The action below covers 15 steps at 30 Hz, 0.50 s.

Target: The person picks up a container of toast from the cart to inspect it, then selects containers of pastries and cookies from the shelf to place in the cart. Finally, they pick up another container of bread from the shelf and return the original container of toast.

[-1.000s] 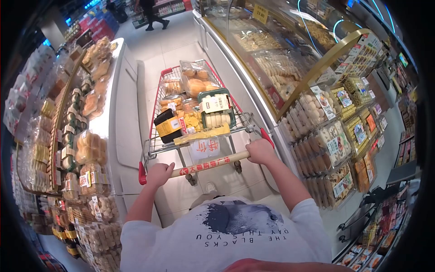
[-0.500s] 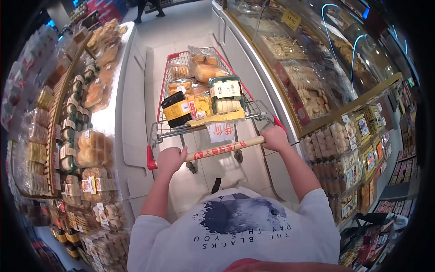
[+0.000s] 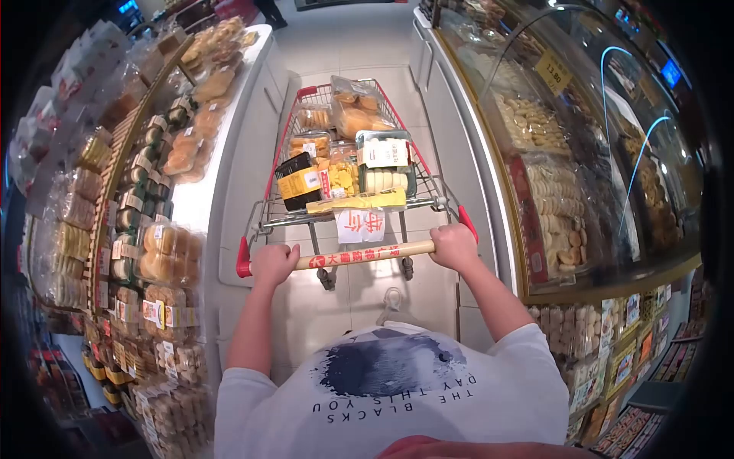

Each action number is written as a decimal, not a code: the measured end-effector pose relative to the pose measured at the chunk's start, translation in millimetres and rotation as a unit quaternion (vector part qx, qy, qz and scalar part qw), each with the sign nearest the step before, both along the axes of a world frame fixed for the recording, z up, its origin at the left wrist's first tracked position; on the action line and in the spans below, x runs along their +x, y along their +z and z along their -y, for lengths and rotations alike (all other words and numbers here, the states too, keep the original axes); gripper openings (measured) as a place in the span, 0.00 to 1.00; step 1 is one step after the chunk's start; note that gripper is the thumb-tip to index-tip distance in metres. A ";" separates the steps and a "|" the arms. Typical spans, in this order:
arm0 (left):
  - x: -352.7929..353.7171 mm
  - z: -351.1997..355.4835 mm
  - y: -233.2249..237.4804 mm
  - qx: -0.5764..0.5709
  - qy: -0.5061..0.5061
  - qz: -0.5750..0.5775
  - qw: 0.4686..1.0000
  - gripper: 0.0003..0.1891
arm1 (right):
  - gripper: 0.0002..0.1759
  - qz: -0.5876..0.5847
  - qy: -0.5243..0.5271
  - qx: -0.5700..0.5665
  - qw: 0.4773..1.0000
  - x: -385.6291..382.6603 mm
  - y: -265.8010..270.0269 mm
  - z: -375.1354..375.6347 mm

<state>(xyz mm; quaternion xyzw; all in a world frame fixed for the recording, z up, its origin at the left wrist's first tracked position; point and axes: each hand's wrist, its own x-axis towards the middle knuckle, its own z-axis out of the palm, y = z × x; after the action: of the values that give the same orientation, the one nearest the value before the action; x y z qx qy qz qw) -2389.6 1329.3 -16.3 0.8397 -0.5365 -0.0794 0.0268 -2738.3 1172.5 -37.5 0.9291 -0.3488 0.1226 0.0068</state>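
Both my hands are wrapped around the handle of a shopping cart point(image 3: 363, 256). My left hand point(image 3: 275, 264) grips near the left red end cap, and my right hand point(image 3: 453, 246) grips near the right one. Inside the wire basket lie a bag of bread point(image 3: 359, 121), a clear-lidded tray of pale pastries point(image 3: 384, 161), a black tray with a yellow label point(image 3: 298, 182) and yellow snack packs point(image 3: 343, 177). Across the basket's near edge lies a long yellow packet point(image 3: 355, 201). Below it hangs a white sign with red characters point(image 3: 360, 227).
To the left, a white counter point(image 3: 229, 115) carries packaged bread point(image 3: 170, 252) and several stacked trays. A glass display case of baked goods point(image 3: 554, 206) lines the right, with a yellow price tag point(image 3: 552, 70). A tiled aisle point(image 3: 352, 57) runs between; a person's legs point(image 3: 269, 11) show at the far end.
The cart has moved forward along the aisle, with both hands staying on its handle. The shelves have shifted in view, and a shoe now shows below the handle.
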 end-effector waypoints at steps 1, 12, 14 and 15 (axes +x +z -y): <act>6.5 6.7 3.1 -0.002 0.012 -0.004 1.000 0.23 | 0.07 0.004 0.007 -0.001 1.000 7.9 0.9 9.2; 77.8 75.0 8.4 -0.018 0.064 0.020 0.998 0.20 | 0.07 0.039 0.045 -0.020 0.998 86.9 13.3 101.6; 83.9 93.9 8.0 -0.014 0.071 0.017 0.997 0.20 | 0.05 0.038 0.047 -0.008 0.998 94.7 13.8 121.9; 89.0 101.6 7.6 -0.014 0.074 0.012 0.997 0.20 | 0.04 0.036 0.048 -0.002 0.998 99.9 14.3 130.5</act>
<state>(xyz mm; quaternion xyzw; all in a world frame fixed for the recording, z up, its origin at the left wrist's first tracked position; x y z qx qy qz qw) -2300.6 1227.8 -8.7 0.8778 -0.4739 -0.0591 0.0380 -2638.4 1042.0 -23.2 0.9398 -0.3037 0.1564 -0.0098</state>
